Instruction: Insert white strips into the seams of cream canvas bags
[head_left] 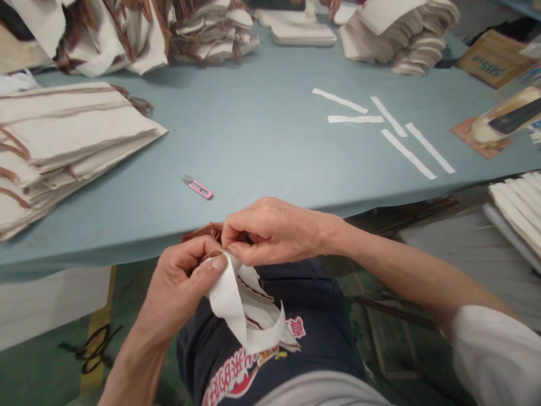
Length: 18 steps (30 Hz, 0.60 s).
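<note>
Below the table's front edge, my left hand (183,276) pinches a white fabric piece (230,296) with brown trim between thumb and forefinger. A loop of white strip hangs from it over my lap. My right hand (270,231) has its fingers pressed together at the top edge of the same piece, touching my left fingertips; what exactly they pinch is too small to tell. Pink thread snips (198,186) lie on the blue-green table (236,141) beyond my hands. Several white strips (408,153) lie at the right of the table.
Stacked white fabric pieces (67,135) with brown straps cover the table's left side. More bundles (393,34) line the back. A cardboard box (486,56) and an object with a dark handle (502,121) stand at the right. White pieces are piled below the table at right.
</note>
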Tool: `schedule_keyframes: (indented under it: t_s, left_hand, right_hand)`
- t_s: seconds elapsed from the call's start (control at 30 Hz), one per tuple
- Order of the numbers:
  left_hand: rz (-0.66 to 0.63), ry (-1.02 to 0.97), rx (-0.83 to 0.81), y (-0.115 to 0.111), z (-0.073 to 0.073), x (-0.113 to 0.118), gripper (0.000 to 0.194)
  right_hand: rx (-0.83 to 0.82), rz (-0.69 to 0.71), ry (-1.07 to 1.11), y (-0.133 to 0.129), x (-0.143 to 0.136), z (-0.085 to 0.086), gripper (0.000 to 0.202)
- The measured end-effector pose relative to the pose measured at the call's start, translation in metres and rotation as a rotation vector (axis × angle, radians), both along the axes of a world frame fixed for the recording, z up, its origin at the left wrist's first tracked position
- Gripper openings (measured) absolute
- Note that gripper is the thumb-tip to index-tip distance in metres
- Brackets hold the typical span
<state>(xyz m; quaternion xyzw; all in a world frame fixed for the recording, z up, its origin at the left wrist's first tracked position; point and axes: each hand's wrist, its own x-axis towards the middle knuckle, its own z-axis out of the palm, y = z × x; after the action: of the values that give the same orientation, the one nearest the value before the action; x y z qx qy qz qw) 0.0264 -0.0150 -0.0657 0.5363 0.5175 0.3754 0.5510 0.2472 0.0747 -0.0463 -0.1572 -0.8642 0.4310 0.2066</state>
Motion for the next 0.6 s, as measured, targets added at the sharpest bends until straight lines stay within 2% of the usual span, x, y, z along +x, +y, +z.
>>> schedule_keyframes:
  t_s: [0.13, 0.33, 0.43, 0.6]
  left_hand:
    - [0.006, 0.098, 0.086, 0.002, 0.008, 0.007, 0.041]
    - [0.057, 0.266, 0.234, -0.001, 0.016, 0.016, 0.030]
    - [-0.012, 0.266, 0.196, -0.002, 0.022, 0.009, 0.029]
    - [-0.140, 0.268, 0.140, -0.004, 0.035, -0.006, 0.031]
  right_hand:
    - [-0.008, -0.008, -0.055, -0.005, 0.000, 0.003, 0.012]
    - [-0.062, -0.059, -0.066, -0.011, 0.005, 0.002, 0.015]
    - [-0.137, -0.092, -0.050, -0.013, 0.006, 0.003, 0.006]
    - [-0.147, -0.127, -0.102, -0.017, 0.003, 0.008, 0.011]
